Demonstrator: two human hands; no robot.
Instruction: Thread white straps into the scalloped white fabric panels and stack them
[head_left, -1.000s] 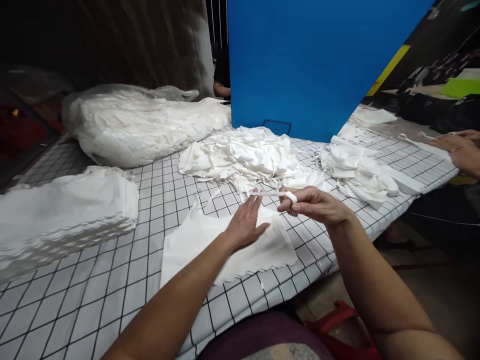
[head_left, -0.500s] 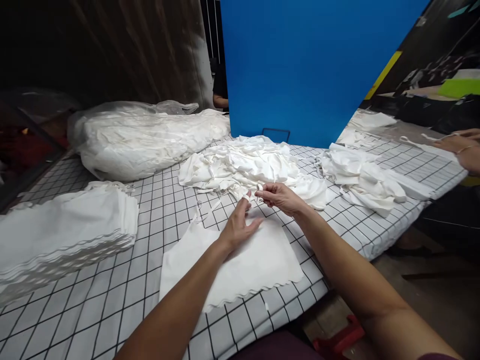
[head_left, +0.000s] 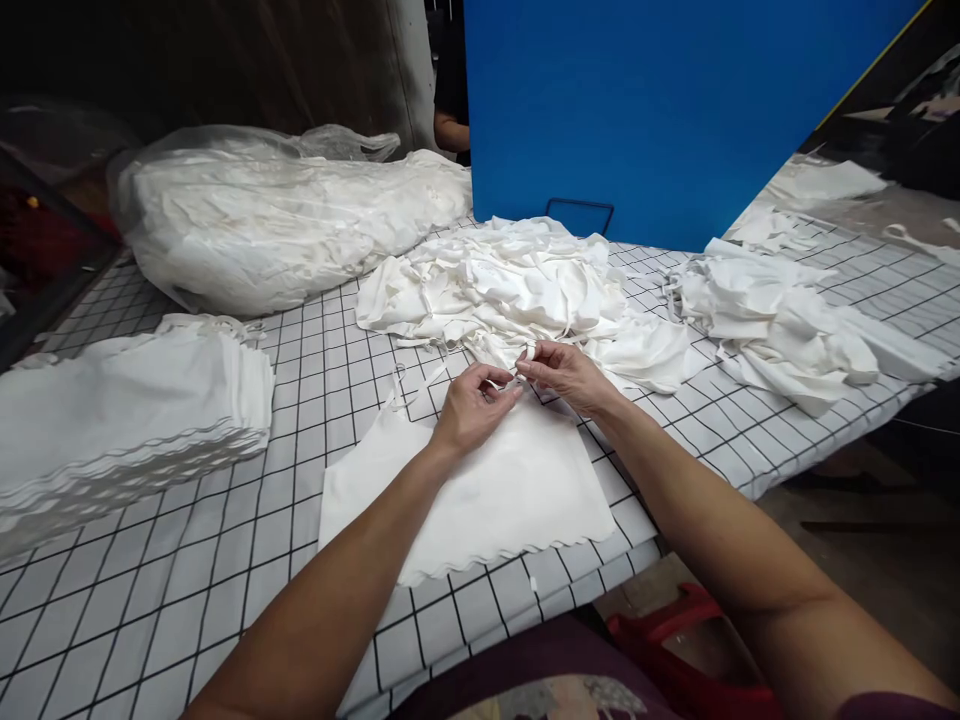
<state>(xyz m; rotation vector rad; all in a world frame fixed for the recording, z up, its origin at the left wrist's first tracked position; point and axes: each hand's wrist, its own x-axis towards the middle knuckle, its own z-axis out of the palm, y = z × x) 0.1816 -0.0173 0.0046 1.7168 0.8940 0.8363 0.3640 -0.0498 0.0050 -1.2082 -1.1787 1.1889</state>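
A white camisole-like garment (head_left: 517, 490) with thin straps and a wavy hem lies flat in front of me. At its upper right, my left hand (head_left: 476, 403) has thumb and fingers pinched on the garment's strap. Close beside it, my right hand (head_left: 566, 375) pinches the same white strap (head_left: 531, 352), which loops up over the fingers. The other strap (head_left: 397, 385) lies loose on the table at the upper left of the garment. Just beyond my hands is a crumpled heap of white garments (head_left: 510, 285).
On the left sits a neat stack of white garments (head_left: 135, 410), with a clear plastic bag of white cloth (head_left: 285, 220) behind it. Another white pile (head_left: 772, 320) lies right. A blue board (head_left: 637, 110) stands at the back of the checked tablecloth (head_left: 225, 560). A red stool (head_left: 682, 640) is below.
My left hand's fingers have closed from spread to a pinch at the strap, next to my right hand. The view has tilted down and shifted; the co-worker's hands at right have left view.
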